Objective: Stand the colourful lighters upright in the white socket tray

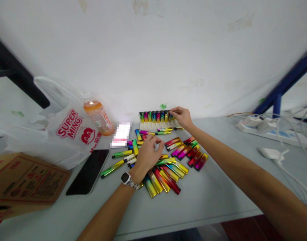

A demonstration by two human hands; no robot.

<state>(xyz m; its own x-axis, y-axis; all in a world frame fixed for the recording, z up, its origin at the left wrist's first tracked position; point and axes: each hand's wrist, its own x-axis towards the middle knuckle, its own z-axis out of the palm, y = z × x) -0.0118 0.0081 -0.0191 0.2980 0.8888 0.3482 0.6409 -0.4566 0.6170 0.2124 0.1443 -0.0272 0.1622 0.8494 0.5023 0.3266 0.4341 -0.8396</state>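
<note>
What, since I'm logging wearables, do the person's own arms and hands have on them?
The left forearm and right forearm are bare, with no sleeve in view. The left hand and the right hand wear no gloves; no ring can be made out. On the left wrist sits a watch with a pale squarish case and a silvery link band. The right wrist is bare.

We see soft, even, fairly bright light leaving only faint shadows on the bench (219,201), small glints on the metallic lighters (168,174) and the phone (89,170), strong wide-angle bending toward the frame's edges, and a pixelated patch (120,135) left of centre.
</note>
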